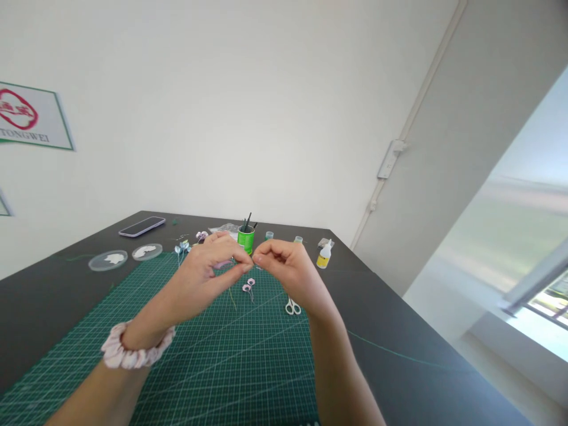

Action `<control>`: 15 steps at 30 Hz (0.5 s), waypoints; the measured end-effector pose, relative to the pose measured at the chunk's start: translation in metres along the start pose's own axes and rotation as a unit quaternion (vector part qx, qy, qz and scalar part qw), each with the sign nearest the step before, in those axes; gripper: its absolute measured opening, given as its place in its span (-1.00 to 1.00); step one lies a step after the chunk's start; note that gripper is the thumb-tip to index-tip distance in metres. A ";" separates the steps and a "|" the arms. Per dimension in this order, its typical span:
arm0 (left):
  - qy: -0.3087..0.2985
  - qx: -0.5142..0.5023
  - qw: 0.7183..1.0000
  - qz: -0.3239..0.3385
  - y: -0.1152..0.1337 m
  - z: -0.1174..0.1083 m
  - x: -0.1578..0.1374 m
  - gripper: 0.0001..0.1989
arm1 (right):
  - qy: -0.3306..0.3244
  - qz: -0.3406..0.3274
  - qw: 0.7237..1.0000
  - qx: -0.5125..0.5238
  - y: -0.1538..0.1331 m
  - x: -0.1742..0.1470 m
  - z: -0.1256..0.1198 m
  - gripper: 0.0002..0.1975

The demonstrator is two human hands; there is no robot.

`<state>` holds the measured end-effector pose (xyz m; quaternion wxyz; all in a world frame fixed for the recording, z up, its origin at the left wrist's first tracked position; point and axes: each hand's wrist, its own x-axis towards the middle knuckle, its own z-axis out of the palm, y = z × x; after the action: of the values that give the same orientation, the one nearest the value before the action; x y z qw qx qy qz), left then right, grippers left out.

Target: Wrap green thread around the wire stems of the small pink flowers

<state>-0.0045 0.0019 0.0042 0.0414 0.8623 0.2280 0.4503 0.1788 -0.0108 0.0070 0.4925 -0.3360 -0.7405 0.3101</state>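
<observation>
My left hand [213, 266] and my right hand [286, 266] meet fingertip to fingertip above the green cutting mat [231, 355]. Both are closed in a pinch; whatever lies between the fingertips is too small to make out. Beneath them on the mat lie small pale-pink flowers [247, 288] with thin stems. White-handled scissors [293, 307] rest by my right wrist, their blades partly hidden behind that hand. Beyond my left hand are light-blue flowers [181, 247] and a pink-and-white flower [202, 235].
A green can [245, 239] holding dark tools stands behind my hands. At the right is a glue bottle [324, 254] with a yellow label. Two clear dishes [107, 261] with white pieces and a phone [142, 226] lie at the left. Green thread [399, 354] trails across the black table.
</observation>
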 end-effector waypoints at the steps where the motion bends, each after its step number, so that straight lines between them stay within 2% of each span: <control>1: 0.007 -0.011 1.000 -0.007 0.001 -0.001 0.000 -0.81 | -0.010 0.003 1.000 0.020 0.000 0.001 -0.001 -0.80; 6: 0.042 -0.048 0.997 -0.047 0.005 -0.003 0.001 -0.81 | -0.038 0.024 0.996 0.071 0.000 0.001 -0.001 -0.79; 15: 0.090 -0.014 0.991 -0.095 0.009 -0.004 0.001 -0.81 | -0.041 0.027 0.998 0.034 -0.007 -0.005 0.010 -0.80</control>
<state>-0.0041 -0.0062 0.0097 0.0758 0.7919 0.3056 0.5233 0.1696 -0.0197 0.0066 0.4645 -0.3260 -0.7399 0.3613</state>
